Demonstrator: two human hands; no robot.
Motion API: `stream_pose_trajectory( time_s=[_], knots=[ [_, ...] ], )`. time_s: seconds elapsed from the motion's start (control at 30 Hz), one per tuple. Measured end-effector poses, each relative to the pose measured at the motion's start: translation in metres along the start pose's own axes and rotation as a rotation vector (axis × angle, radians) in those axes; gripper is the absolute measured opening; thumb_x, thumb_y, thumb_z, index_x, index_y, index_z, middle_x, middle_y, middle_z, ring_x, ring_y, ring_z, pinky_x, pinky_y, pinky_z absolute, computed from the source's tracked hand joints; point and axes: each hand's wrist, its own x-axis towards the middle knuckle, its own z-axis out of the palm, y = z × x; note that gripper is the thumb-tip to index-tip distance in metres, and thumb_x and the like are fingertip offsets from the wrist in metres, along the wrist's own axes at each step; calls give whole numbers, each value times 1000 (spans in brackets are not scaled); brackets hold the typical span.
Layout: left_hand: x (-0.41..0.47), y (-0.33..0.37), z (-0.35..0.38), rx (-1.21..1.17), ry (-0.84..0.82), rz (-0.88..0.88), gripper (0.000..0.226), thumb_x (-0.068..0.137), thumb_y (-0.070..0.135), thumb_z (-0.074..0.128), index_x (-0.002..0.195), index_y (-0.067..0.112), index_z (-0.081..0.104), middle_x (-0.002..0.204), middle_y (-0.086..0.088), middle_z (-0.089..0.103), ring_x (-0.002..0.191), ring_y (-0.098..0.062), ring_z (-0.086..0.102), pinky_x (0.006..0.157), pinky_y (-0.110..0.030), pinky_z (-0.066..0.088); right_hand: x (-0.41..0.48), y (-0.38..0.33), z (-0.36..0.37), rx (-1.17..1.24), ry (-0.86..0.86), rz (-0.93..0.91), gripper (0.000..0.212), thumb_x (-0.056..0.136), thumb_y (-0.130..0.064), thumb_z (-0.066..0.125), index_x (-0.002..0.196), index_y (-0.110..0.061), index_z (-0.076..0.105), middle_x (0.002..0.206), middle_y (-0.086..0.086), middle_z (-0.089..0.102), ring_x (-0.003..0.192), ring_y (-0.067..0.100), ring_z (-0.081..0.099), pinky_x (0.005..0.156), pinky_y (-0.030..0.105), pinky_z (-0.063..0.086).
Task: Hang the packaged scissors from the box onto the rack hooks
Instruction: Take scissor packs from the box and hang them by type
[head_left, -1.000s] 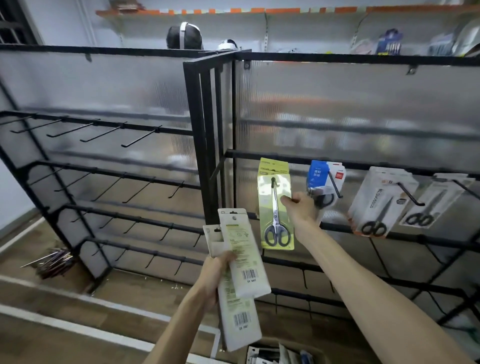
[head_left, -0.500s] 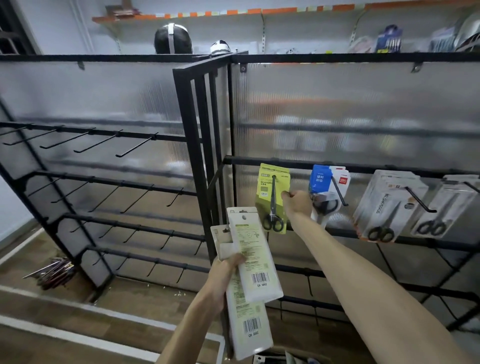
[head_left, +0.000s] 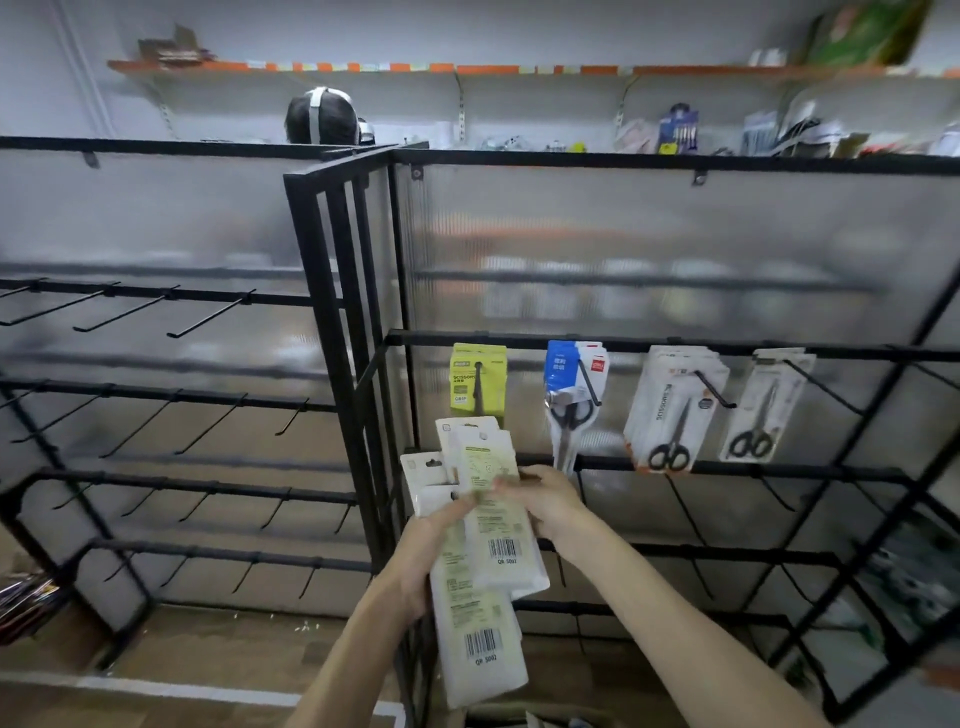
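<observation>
My left hand (head_left: 426, 551) grips a fanned stack of white and pale-green scissor packs (head_left: 478, 613), backs and barcodes toward me. My right hand (head_left: 545, 501) pinches the top pack (head_left: 493, 499) of that stack at its right edge. Just above, a yellow-green scissor pack (head_left: 478, 379) hangs on the leftmost hook of the right rack (head_left: 675, 343). Further right on the same bar hang a blue pack (head_left: 569, 384) and two groups of white packs (head_left: 675, 410) (head_left: 763, 410). Only a corner of the box (head_left: 545, 719) shows at the bottom edge.
A second black rack (head_left: 171, 296) with rows of bare hooks stands to the left. Another person's head (head_left: 322, 117) shows behind the racks. An orange-edged wall shelf (head_left: 467, 70) holds goods above. Loose items (head_left: 26, 597) lie on the floor at far left.
My right hand let go of the yellow-green pack, now hanging on its hook, and came down to the stack in my left hand. The view tilted upward.
</observation>
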Motion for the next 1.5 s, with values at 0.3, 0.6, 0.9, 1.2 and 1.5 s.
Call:
stream_pose_trajectory(
  time_s=[0.3,0.6,0.9,1.2,1.5],
  knots=[
    [-11,-15,9,55,43,-13,28,95,12,62,121,5,69,110,-20,75,102,-41,72,98,-60,52,-24,14,-30,155,134,-11,15,89,-11,71,104,-9,69,102,9,76,94,26,73,74,37,58],
    [-17,-10,-1,50,48,40,30,97,11,59,125,7,67,113,-18,75,103,-39,73,95,-59,54,-45,4,-33,205,117,-29,31,94,-9,49,123,-20,55,112,10,68,104,29,65,82,41,53],
    [-27,-5,2,136,26,88,24,97,8,58,118,4,70,107,-19,76,99,-38,74,87,-47,59,-42,5,3,108,70,-3,63,73,-68,73,113,-19,69,107,0,75,107,21,66,101,44,46],
    [-16,-14,-28,121,109,84,25,97,14,62,119,7,70,107,-18,76,97,-38,74,85,-51,60,-37,-2,-13,-51,256,-376,38,98,-8,59,123,-25,37,110,-12,61,96,1,61,85,28,50],
    [-8,-9,-45,146,209,142,24,99,4,54,118,3,68,99,-15,77,87,-31,76,69,-39,60,0,-36,30,-163,246,-462,17,101,-11,54,85,-17,57,86,-4,64,81,13,60,68,24,47]
  ],
)
